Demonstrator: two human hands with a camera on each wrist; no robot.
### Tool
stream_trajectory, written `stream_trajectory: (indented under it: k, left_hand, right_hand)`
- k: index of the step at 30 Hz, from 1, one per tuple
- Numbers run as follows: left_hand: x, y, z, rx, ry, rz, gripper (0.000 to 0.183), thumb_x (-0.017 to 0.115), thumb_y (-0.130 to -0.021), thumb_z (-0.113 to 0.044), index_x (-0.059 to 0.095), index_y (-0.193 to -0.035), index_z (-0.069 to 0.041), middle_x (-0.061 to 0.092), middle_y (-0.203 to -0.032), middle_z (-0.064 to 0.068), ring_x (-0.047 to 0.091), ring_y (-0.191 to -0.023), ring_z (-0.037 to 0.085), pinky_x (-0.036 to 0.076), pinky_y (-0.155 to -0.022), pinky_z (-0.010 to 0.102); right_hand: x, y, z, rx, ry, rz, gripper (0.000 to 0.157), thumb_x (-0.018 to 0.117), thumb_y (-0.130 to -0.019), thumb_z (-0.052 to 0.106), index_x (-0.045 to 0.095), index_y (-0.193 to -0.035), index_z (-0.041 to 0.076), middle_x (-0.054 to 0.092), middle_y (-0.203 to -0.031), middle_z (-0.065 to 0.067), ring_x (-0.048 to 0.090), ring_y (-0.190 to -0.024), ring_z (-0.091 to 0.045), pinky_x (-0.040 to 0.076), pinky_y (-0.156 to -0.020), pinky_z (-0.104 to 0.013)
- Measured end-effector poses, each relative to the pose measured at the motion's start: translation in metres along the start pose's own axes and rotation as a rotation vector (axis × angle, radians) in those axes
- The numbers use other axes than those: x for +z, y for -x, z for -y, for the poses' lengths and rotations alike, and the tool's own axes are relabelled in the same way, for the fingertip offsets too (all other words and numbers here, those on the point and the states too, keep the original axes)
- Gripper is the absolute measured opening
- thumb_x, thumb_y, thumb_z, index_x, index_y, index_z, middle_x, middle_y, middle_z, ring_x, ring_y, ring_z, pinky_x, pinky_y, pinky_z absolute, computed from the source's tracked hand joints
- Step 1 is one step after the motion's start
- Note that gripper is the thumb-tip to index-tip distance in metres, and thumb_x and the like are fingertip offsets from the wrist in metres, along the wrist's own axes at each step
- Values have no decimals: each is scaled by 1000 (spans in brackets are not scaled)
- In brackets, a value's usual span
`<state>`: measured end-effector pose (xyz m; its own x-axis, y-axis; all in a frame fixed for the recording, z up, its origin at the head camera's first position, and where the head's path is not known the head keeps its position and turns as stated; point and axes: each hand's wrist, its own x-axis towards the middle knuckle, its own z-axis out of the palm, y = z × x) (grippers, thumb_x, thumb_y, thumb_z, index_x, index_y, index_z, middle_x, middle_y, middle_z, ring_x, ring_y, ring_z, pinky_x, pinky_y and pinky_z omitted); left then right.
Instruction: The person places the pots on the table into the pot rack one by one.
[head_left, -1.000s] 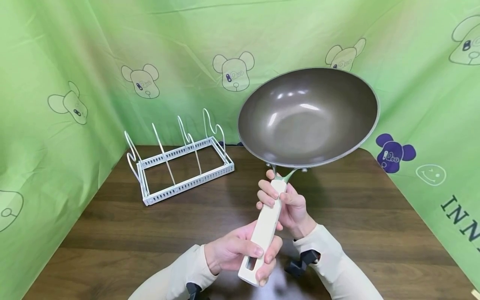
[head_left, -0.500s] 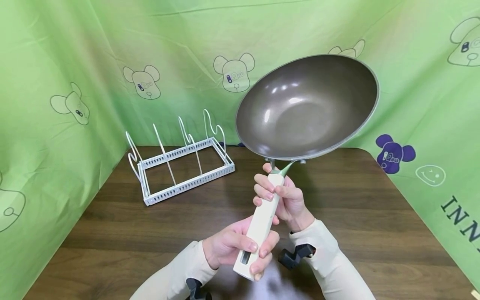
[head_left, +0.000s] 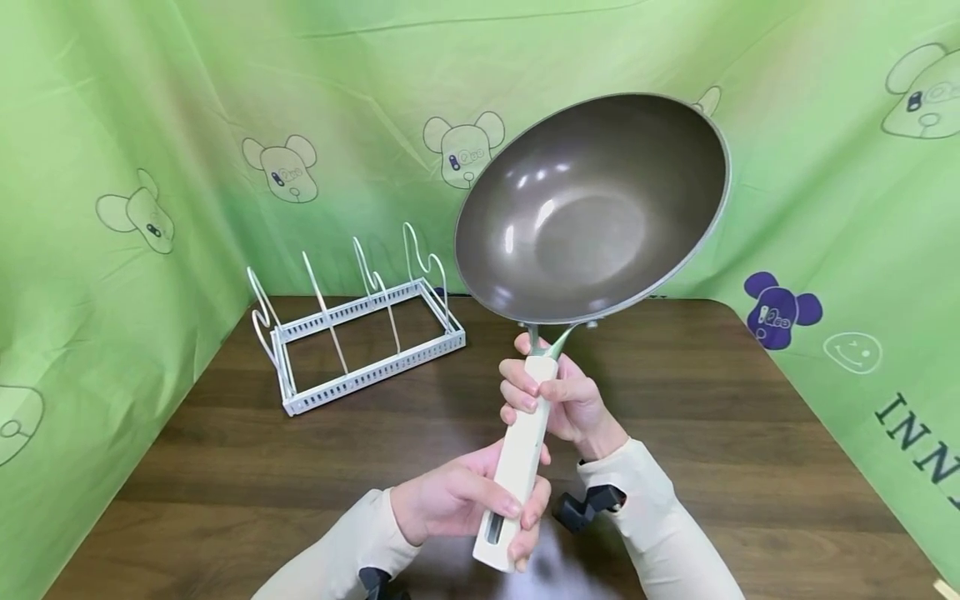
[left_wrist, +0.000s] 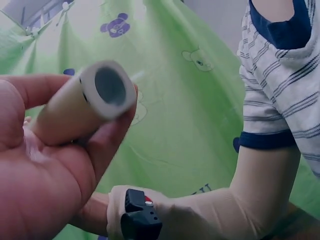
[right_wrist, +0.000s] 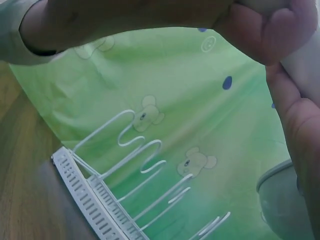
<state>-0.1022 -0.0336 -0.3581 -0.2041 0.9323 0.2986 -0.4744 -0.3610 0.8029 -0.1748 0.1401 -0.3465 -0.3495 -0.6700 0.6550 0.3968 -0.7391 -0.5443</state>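
A deep wok (head_left: 592, 208) with a brown-grey inside hangs in the air over the table, its opening turned toward the head camera and its rim tilted up at the right. Its cream handle (head_left: 521, 454) points down toward the person. My left hand (head_left: 465, 492) grips the lower end of the handle, thumb across the front near the hanging slot. Higher up, just below the pan, my right hand (head_left: 566, 400) wraps round the same handle. The left wrist view shows the handle's end (left_wrist: 111, 90) between thumb and fingers. Part of the wok's pale outside (right_wrist: 286, 200) appears in the right wrist view.
Left of the wok, a white wire rack (head_left: 375, 375) with upright looped dividers stands on the dark wooden table (head_left: 360, 467). A green printed curtain (head_left: 360, 100) surrounds the table at the back and sides. Both wrists carry black camera mounts (head_left: 588, 507).
The wok has risen a little and shifted left, its opening tipping further toward the head camera. Both hands keep their hold on the handle. The rack stays in place.
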Motion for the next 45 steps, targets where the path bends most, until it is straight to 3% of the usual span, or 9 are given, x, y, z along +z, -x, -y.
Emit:
stream_trajectory:
  k: [7,14,19,26,30,33,37,45]
  left_hand:
    - [0,18,-1,-57,-26,-160,36,43,-86,4,39,-116,-16,60,-91,-5,63,-73,14,55,-73,37]
    - [-1,22,-5,-96,-111,-211,17,50,-93,-1,44,-106,-9,64,-88,-2,68,-77,13,55,-75,32]
    - [-4,24,-5,-107,-112,-253,13,48,-97,-1,43,-104,-10,60,-84,-1,66,-71,13,56,-73,34]
    - [-16,32,-1,-112,-142,-205,15,48,-96,0,40,-103,-9,60,-84,-2,65,-73,12,55,-75,34]
    - [-22,39,0,-108,-185,-163,23,52,-96,-2,31,-100,7,61,-86,-3,66,-74,11,54,-76,32]
    - [-25,42,-1,-102,-200,-143,27,53,-96,-3,29,-101,8,60,-87,-2,66,-75,12,54,-76,32]
    - [-30,48,2,-95,-208,-133,23,54,-96,-3,34,-106,-9,61,-87,-5,65,-75,11,53,-76,32]
    - [-41,61,19,-37,-235,-111,25,54,-96,-7,34,-108,-12,60,-88,-5,64,-74,12,54,-76,33]
  right_hand:
    - [-6,-1,-7,82,120,-48,34,52,-95,-3,44,-123,14,47,-89,-4,54,-85,-17,48,-90,-35]
    - [-9,-5,-9,122,138,-55,34,53,-95,-3,44,-121,16,50,-89,-3,52,-83,-17,49,-89,-35]
    - [-9,-7,-10,155,191,-119,32,55,-94,-4,44,-116,16,51,-85,-3,56,-82,-17,51,-88,-36]
    - [-9,-11,-14,193,257,-173,34,60,-91,-3,43,-111,18,54,-82,-3,57,-79,-18,52,-85,-38]
    - [-9,-14,-17,219,295,-190,35,57,-89,-5,40,-109,17,56,-83,-4,59,-80,-19,53,-86,-39]
    - [-8,-18,-18,236,315,-204,35,56,-88,-6,36,-107,16,57,-83,-4,60,-80,-19,54,-86,-40]
    - [-9,-22,-21,261,338,-206,35,56,-88,-6,34,-105,15,58,-82,-3,60,-80,-19,54,-85,-41]
    - [-11,-23,-32,309,377,-207,35,54,-87,-9,34,-103,15,60,-80,-1,62,-79,-19,55,-83,-43]
